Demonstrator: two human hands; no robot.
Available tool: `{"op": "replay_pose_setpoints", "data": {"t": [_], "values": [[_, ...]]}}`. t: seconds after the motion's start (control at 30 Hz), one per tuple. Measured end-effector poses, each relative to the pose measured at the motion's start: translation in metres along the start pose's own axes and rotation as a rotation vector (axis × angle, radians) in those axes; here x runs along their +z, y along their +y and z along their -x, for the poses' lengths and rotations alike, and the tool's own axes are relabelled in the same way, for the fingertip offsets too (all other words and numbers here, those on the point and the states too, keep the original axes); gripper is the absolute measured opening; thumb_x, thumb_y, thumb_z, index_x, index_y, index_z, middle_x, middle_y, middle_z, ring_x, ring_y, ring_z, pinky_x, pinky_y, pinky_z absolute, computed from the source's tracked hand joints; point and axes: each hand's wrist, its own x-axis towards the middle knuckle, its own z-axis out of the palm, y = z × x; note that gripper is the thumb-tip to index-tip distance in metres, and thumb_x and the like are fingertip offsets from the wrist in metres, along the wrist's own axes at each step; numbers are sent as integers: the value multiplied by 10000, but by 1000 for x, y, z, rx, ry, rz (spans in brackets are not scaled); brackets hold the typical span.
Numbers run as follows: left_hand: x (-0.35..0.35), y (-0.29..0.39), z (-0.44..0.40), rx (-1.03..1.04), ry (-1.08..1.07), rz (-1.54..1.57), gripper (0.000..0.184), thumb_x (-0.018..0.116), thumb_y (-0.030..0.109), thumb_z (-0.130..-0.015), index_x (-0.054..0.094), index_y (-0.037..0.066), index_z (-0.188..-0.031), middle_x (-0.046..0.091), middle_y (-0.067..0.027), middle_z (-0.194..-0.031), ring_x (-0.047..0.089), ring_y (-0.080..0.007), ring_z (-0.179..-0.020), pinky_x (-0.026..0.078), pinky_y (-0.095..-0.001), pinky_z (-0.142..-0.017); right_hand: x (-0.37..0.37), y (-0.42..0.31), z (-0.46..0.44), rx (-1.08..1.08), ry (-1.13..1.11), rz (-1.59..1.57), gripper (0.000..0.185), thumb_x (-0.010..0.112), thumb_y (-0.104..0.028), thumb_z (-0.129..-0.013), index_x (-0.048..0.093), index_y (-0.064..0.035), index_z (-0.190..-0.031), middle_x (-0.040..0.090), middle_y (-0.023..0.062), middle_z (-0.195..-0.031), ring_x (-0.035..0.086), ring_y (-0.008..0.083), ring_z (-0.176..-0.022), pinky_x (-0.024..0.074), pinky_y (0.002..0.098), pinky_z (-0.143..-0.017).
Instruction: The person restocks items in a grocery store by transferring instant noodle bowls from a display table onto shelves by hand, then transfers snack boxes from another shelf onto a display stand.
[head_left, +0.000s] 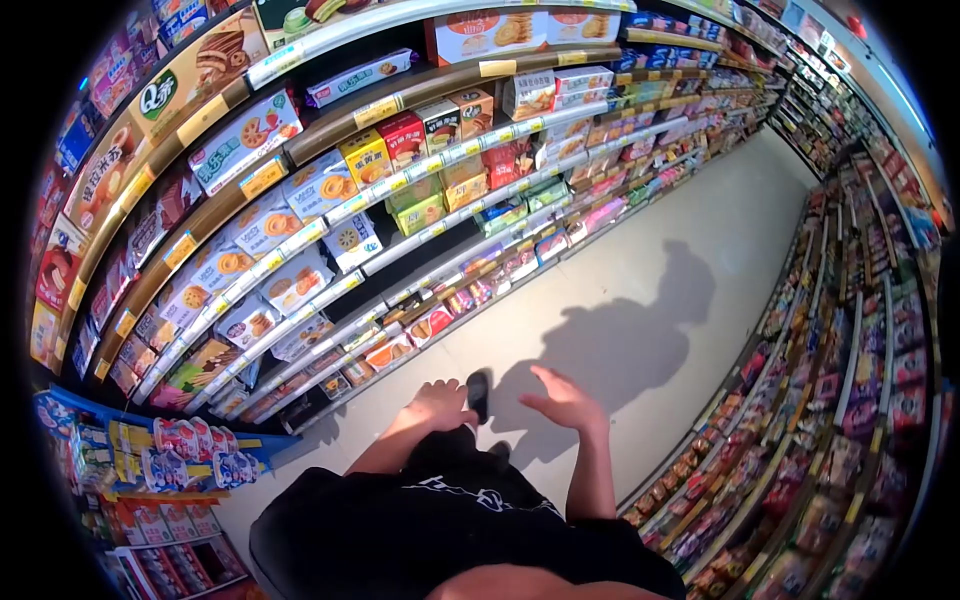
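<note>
My left hand point(440, 406) hangs low in front of my body, palm down, with its fingers loosely bent and slightly apart. Nothing shows in it. My right hand point(560, 402) is held out over the aisle floor point(520, 330), fingers stretched and thumb apart, holding nothing. Neither hand touches the shelves. Nearest to the left hand are packets on the lowest shelf, among them an orange-and-white pack point(388, 351) and a red-and-white pack point(428, 325). A dark shoe point(479, 396) shows between the hands.
A long shelf unit of boxed biscuits point(320, 185) curves along the left. Another shelf of packaged snacks point(800, 400) lines the right side. At lower left stands a blue-edged display point(190, 450) with cup-shaped packs. My shadow point(620, 350) falls across the floor.
</note>
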Motion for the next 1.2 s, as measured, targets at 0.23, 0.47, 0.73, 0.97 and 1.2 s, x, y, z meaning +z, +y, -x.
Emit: {"op": "replay_pose_setpoints", "data": {"t": [0.23,0.47,0.73,0.97,1.2], "values": [[-66,-45,-147,-55,149,75,658,651,565,-925,623,28,-1303,626,-180,-1335,603,-361,-1250,471,-511,-1042,-80,25,-119,32,-208,183,813,673,-543,-931,481,23,-1483,516,268,-1491,506,383,-1385,407,414,-1155],[-211,-58,-250,78,494,285,780,648,517,-947,458,-12,-1487,414,-241,-1569,383,-429,-1463,341,-565,-1168,-218,8,-273,-85,15,109,696,655,-442,-982,469,5,-1483,555,239,-1446,533,353,-1353,434,403,-1117],[-338,-39,-258,-56,1114,450,811,722,398,-925,386,-90,-1479,406,-305,-1515,432,-467,-1381,387,-508,-1142,-256,-18,-454,-411,186,-472,461,630,-220,-1042,514,9,-1425,626,152,-1303,587,223,-1240,468,347,-1049],[-361,-37,-296,-352,1394,533,843,769,294,-902,314,-125,-1475,431,-358,-1430,466,-511,-1308,419,-514,-1101,-273,-70,-566,-514,81,-775,407,632,-231,-1051,521,21,-1350,624,95,-1294,587,161,-1161,451,302,-1008],[-377,-16,-321,-681,1475,525,838,785,273,-882,325,-116,-1465,454,-335,-1412,488,-499,-1283,442,-496,-1083,-254,-39,-602,-436,-266,-1001,410,560,-180,-1036,488,4,-1396,587,83,-1326,526,166,-1210,373,322,-1076]]}}
